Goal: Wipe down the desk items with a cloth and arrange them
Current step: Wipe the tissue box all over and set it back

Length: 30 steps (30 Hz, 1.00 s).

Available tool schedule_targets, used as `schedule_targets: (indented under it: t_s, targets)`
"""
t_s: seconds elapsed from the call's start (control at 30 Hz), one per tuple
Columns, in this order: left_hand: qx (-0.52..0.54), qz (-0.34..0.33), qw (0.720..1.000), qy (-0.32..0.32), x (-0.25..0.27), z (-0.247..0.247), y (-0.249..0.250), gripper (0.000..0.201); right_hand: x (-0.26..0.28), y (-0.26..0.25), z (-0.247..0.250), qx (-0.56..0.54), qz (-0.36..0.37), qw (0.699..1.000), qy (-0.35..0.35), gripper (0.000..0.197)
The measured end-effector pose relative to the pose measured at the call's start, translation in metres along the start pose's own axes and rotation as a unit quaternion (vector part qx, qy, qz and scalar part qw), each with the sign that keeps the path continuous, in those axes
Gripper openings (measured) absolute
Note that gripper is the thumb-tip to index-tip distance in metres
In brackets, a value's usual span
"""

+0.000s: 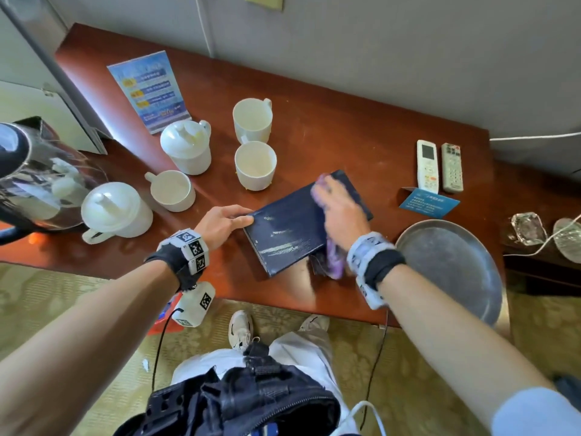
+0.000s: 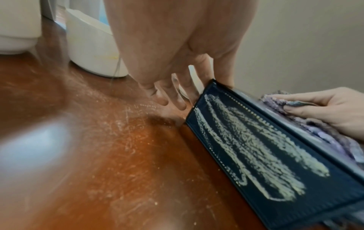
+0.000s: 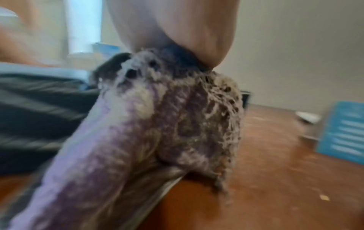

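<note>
Centre of the desk, near its front edge, there's the dark navy folder (image 1: 295, 225), a flat hard-covered thing with a stitched border. It's smeared with pale, chalky streaks across the half nearest the left hand. From the left wrist view those streaks run in long grainy bands along the cover (image 2: 256, 149), and the white dotted stitching shows along the edge.

The right hand (image 1: 341, 209) is flat on top of the folder's far half, fingers fairly straight, pressing a purple cloth (image 1: 334, 258) against the cover. The cloth trails back under the wrist and hangs past the folder's near corner. Close up it's a shaggy, worn purple rag (image 3: 157, 132), caked with pale residue and fraying at one side.

The left hand (image 1: 224, 223) steadies the folder's left corner, thumb and fingers pinching that edge. In the wrist view the fingers (image 2: 177, 96) reach down behind the cover.

The red-brown desk (image 1: 345, 136) looks dusty and scratched around the folder. To the left stand white cups (image 1: 255, 165), two lidded white mugs (image 1: 187, 146) and a glass kettle (image 1: 37, 180). To the right lie a round metal tray (image 1: 452, 265), a blue card (image 1: 429, 202) and two remote controls (image 1: 439, 166).
</note>
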State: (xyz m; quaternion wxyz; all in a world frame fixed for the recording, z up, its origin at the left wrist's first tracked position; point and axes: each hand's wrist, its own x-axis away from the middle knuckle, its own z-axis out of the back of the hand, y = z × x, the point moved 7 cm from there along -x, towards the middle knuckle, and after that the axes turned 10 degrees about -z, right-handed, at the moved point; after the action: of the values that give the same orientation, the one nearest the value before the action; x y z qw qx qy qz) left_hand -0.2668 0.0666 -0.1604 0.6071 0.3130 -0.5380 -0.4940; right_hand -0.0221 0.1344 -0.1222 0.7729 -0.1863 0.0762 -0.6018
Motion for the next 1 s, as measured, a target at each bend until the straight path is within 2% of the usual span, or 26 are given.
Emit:
schedule_targets:
  t_s: [0.07, 0.13, 0.2, 0.3, 0.37, 0.43, 0.53, 0.63, 0.7, 0.77, 0.83, 0.93, 1.0]
  targets:
    - [0.006, 0.0, 1.0, 0.004, 0.0, 0.0, 0.0, 0.016, -0.02, 0.029, 0.017, 0.017, -0.08, 0.997, -0.016, 0.066]
    - [0.018, 0.005, 1.0, 0.006, 0.0, 0.001, 0.001, 0.015, -0.024, 0.033, 0.014, 0.013, -0.103, 0.995, -0.01, 0.061]
    - [0.023, 0.009, 1.0, 0.009, 0.0, 0.0, 0.002, 0.015, -0.013, 0.011, -0.001, 0.006, -0.066, 0.998, 0.01, 0.055]
    - [-0.005, 0.011, 1.0, 0.008, -0.006, 0.002, 0.008, 0.013, 0.02, -0.045, -0.037, -0.03, 0.059, 0.997, -0.029, 0.051]
    - [-0.026, 0.019, 0.999, -0.009, -0.011, 0.004, 0.015, 0.014, 0.029, -0.057, -0.033, -0.042, 0.08, 0.996, -0.013, 0.048]
    - [-0.045, 0.029, 0.998, -0.027, -0.013, 0.004, 0.017, 0.016, 0.015, -0.037, -0.017, -0.037, 0.025, 0.999, 0.006, 0.055]
    - [-0.098, 0.026, 0.995, -0.022, -0.009, 0.003, 0.017, 0.024, -0.01, 0.005, 0.003, -0.009, -0.077, 0.997, -0.017, 0.065]
    - [-0.101, 0.034, 0.994, -0.041, -0.003, -0.008, 0.013, 0.053, -0.015, 0.015, 0.014, 0.042, -0.074, 0.996, -0.009, 0.066]
    - [-0.093, 0.036, 0.994, -0.043, -0.001, -0.008, 0.007, 0.061, -0.016, 0.019, 0.009, 0.022, -0.075, 0.997, -0.008, 0.07]
    - [-0.09, 0.031, 0.995, -0.029, 0.001, -0.003, 0.001, 0.044, -0.014, 0.015, -0.002, 0.001, -0.061, 0.998, 0.01, 0.067]
    - [-0.082, 0.026, 0.996, -0.021, 0.002, 0.0, -0.001, 0.025, -0.002, -0.003, -0.016, -0.036, -0.025, 0.999, 0.024, 0.055]
    - [-0.037, 0.022, 0.999, -0.007, 0.0, 0.0, -0.001, 0.018, 0.031, -0.039, -0.034, -0.078, 0.06, 0.995, 0.006, 0.053]
    - [-0.017, 0.016, 1.0, -0.003, -0.002, 0.001, 0.001, 0.02, 0.033, -0.034, -0.029, -0.088, 0.065, 0.994, 0.006, 0.062]
